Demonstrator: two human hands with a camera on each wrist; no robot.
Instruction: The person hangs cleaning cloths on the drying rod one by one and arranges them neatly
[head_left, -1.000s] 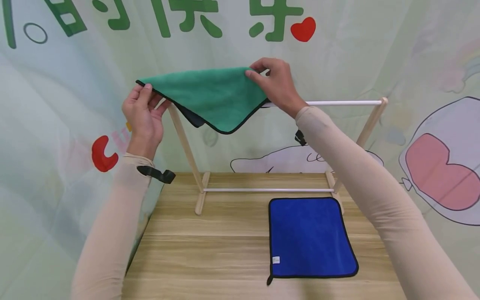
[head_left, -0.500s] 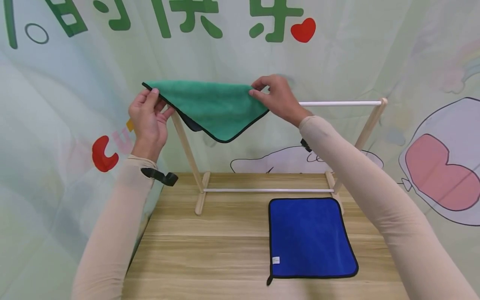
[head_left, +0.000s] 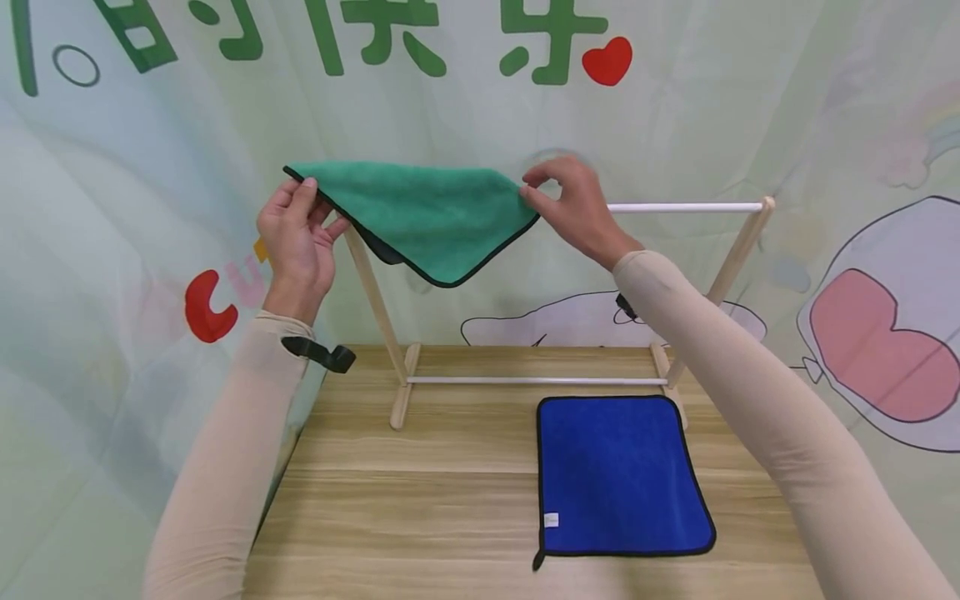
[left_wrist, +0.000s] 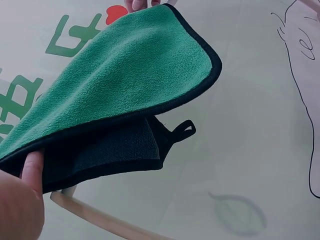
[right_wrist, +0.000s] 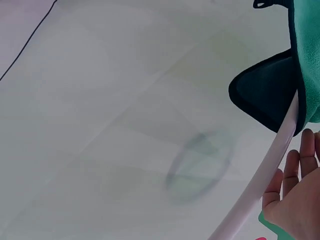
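A green towel point(head_left: 420, 217) with black edging and a dark underside hangs folded over the top rail point(head_left: 682, 208) of a small wooden rack. My left hand point(head_left: 296, 233) pinches its left edge between thumb and fingers, close to the rack's left post. At the towel's right edge, the thumb and forefinger of my right hand point(head_left: 573, 204) pinch the cloth near the fold. In the right wrist view the white rail point(right_wrist: 265, 175) runs in between the towel's two layers. A black hanging loop point(left_wrist: 184, 131) dangles from the dark layer in the left wrist view.
A blue towel point(head_left: 618, 475) with black edging lies flat on the wooden table point(head_left: 420, 517), in front of the rack's right side. The rack's lower rail point(head_left: 536, 381) joins its two feet. A printed curtain point(head_left: 712, 117) stands behind.
Both hands have lowered the green towel onto the top rail. Over the last half second my right hand has slid right along its fold, while the left hand has stayed nearly still.
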